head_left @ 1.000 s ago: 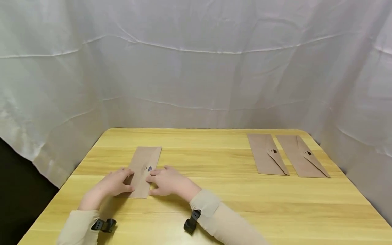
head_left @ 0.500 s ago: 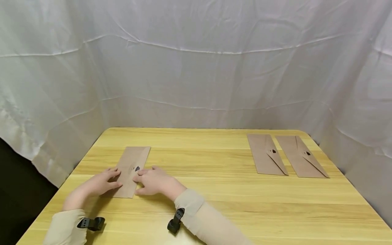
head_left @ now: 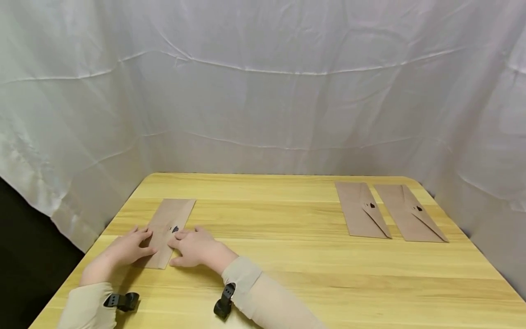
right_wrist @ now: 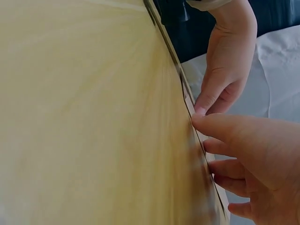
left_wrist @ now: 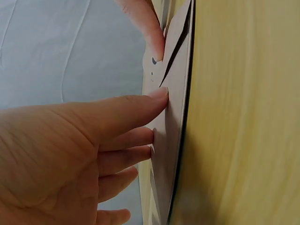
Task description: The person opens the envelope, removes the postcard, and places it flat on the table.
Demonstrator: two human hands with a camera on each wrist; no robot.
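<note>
A brown paper envelope [head_left: 172, 212] with a small dark mark lies flat at the left of the table in the head view. My left hand [head_left: 125, 249] rests its fingertips on the envelope's left side, thumb and fingers extended. On the right side, near the dark mark, my right hand [head_left: 195, 246] touches the envelope with relaxed fingers. The left wrist view shows the left thumb [left_wrist: 140, 110] against the paper below the dark gap along the flap. In the right wrist view the right thumb [right_wrist: 220, 124] meets the envelope's edge. Fingers cover part of the paper.
Two similar brown envelopes lie side by side at the far right, the inner one [head_left: 361, 210] and the outer one [head_left: 408, 212]. They sit on the wooden table [head_left: 279, 256]. A pale curtain [head_left: 267, 109] hangs behind the table and along its sides.
The envelope has slid to the left along the table, with both hands moving along on it. Most of the shift came in the first half second. The two right-hand envelopes stay put.
</note>
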